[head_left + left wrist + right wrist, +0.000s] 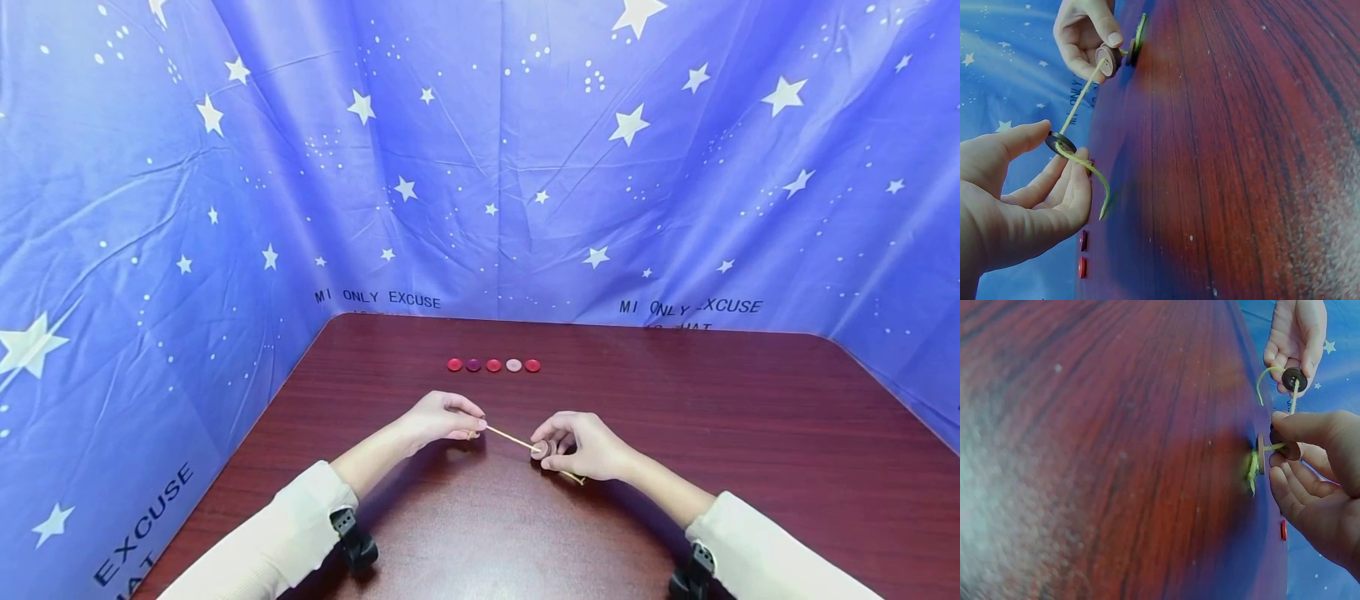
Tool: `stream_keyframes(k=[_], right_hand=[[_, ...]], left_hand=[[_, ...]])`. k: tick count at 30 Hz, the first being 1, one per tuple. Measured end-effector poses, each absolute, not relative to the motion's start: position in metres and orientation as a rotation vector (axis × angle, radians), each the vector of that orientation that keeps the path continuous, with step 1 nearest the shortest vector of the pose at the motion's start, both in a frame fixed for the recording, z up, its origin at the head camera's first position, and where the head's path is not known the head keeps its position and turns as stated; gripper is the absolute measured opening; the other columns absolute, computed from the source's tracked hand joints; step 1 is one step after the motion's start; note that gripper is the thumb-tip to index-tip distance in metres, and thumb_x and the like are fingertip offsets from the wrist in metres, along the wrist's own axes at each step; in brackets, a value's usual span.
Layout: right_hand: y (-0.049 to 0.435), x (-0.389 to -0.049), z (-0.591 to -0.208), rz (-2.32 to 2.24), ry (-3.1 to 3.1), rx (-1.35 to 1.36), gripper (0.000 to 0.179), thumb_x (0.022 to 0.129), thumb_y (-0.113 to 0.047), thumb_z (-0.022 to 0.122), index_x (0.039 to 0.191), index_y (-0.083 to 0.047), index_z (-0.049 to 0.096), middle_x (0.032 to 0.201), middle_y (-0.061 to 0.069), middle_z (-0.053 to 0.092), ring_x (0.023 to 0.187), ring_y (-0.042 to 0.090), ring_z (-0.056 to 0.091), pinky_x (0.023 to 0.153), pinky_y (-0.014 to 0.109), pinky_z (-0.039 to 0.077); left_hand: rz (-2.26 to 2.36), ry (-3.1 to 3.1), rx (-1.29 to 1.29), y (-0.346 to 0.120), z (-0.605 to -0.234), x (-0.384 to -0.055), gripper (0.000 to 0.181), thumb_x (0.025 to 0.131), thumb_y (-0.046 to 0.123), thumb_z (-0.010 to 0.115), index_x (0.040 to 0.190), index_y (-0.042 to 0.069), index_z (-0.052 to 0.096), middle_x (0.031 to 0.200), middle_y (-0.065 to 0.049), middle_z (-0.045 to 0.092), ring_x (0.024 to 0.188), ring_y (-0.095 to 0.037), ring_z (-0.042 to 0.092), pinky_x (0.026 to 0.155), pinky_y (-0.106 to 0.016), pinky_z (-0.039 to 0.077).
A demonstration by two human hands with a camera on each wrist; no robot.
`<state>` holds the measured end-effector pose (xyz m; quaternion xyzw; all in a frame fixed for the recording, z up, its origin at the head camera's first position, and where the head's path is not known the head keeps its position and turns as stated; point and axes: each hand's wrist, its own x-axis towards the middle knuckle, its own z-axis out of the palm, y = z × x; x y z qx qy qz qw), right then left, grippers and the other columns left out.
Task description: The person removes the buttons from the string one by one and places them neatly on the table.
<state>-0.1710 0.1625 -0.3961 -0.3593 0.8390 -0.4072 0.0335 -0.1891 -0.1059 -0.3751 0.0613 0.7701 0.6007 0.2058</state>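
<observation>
A yellow string point(510, 437) runs taut between the two hands. In the left wrist view, my left hand point(1029, 194) pinches a dark button point(1060, 144) between thumb and fingertips; the string passes through it, and a loose end hangs down. My right hand point(588, 444) holds brown buttons point(1109, 60) threaded on the same string. Beyond its fingers, another brown button point(1261, 454) sits on the string beside a knotted yellow end point(1252, 470). Both hands are low over the table, the left one further back.
Across the dark red wooden table point(465, 533), behind the hands, lies a row of several loose buttons point(493, 365), red, purple and pale pink. A blue curtain point(465, 167) with white stars hangs along the table's back and sides.
</observation>
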Motion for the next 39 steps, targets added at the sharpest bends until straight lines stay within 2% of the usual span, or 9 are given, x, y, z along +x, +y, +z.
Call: stream_keyframes(k=[4, 17, 21, 29, 39], right_hand=[[0.163, -0.172, -0.397, -1.257, 2.564, -1.069, 0.026, 0.076, -0.002, 0.077, 0.100, -0.001, 0.068, 0.083, 0.008, 0.070, 0.067, -0.001, 0.059, 0.066, 0.021, 0.057], [0.164, -0.172, -0.399, -1.272, 2.558, -1.063, 0.026, 0.075, -0.002, 0.077, 0.099, -0.002, 0.068, 0.082, 0.008, 0.069, 0.067, 0.000, 0.059, 0.066, 0.021, 0.057], [0.165, -0.172, -0.399, -1.276, 2.549, -1.071, 0.026, 0.075, -0.001, 0.077, 0.099, -0.001, 0.068, 0.082, 0.009, 0.069, 0.067, 0.000, 0.059, 0.066, 0.021, 0.057], [0.168, -0.172, -0.396, -1.276, 2.548, -1.060, 0.026, 0.075, -0.001, 0.077, 0.099, -0.001, 0.068, 0.082, 0.010, 0.069, 0.067, 0.001, 0.059, 0.066, 0.021, 0.057], [0.172, -0.169, -0.396, -1.300, 2.527, -1.034, 0.027, 0.075, -0.003, 0.078, 0.099, -0.001, 0.068, 0.081, 0.010, 0.068, 0.067, 0.002, 0.060, 0.066, 0.020, 0.057]], left_hand=[[1.684, 2.140, 0.183, -0.106, -0.375, -0.188, 0.030, 0.084, 0.009, 0.071, 0.107, -0.009, 0.065, 0.089, -0.012, 0.074, 0.073, -0.009, 0.067, 0.081, -0.029, 0.060], [1.667, 2.153, 0.141, -0.112, -0.376, -0.194, 0.029, 0.084, 0.010, 0.071, 0.107, -0.007, 0.066, 0.084, -0.002, 0.073, 0.076, -0.008, 0.068, 0.080, -0.026, 0.060], [1.670, 2.154, 0.141, -0.114, -0.375, -0.194, 0.030, 0.084, 0.010, 0.071, 0.108, -0.008, 0.066, 0.084, -0.002, 0.073, 0.076, -0.008, 0.067, 0.079, -0.025, 0.060], [1.685, 2.163, 0.132, -0.116, -0.373, -0.199, 0.028, 0.085, 0.009, 0.070, 0.107, -0.008, 0.065, 0.089, -0.010, 0.074, 0.076, -0.009, 0.068, 0.081, -0.027, 0.060], [1.713, 2.146, 0.111, -0.123, -0.375, -0.205, 0.029, 0.086, 0.007, 0.070, 0.109, -0.010, 0.064, 0.088, -0.007, 0.074, 0.075, -0.008, 0.067, 0.080, -0.024, 0.059]])
